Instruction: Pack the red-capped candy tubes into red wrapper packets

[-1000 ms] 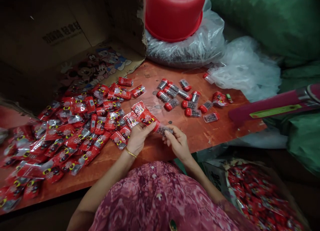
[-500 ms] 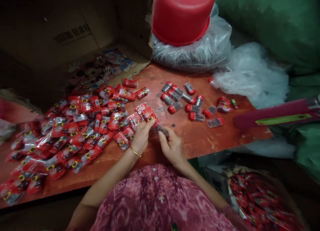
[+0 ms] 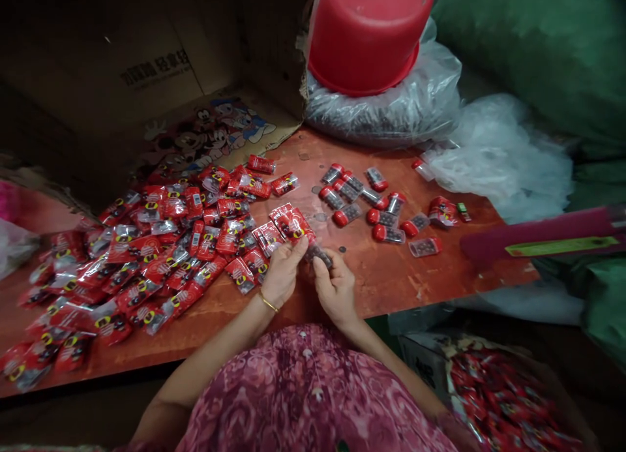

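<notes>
My left hand [image 3: 282, 274] pinches a small stack of red printed wrappers [image 3: 291, 224] over the reddish table [image 3: 391, 276]. My right hand [image 3: 335, 289] grips a small clear tube with a red cap [image 3: 319, 254] whose end is at the wrapper's mouth. The two hands are close together, almost touching, at the table's near edge. A big heap of filled red packets [image 3: 161, 256] spreads out to the left of my left hand. Several loose red-capped tubes [image 3: 372, 204] lie farther back to the right.
A red bucket [image 3: 369, 34] sits upside down on a plastic bag of dark contents [image 3: 386, 106] at the back. A cardboard box [image 3: 147, 80] stands at the back left. Crumpled clear plastic [image 3: 493, 152] and a pink bar [image 3: 542, 237] lie right. A box of red packets [image 3: 503, 393] stands below right.
My right hand has moved left toward my left hand, pushing the tube further into the wrapper. The camera view has shifted slightly, so everything sits a little lower and more to the right.
</notes>
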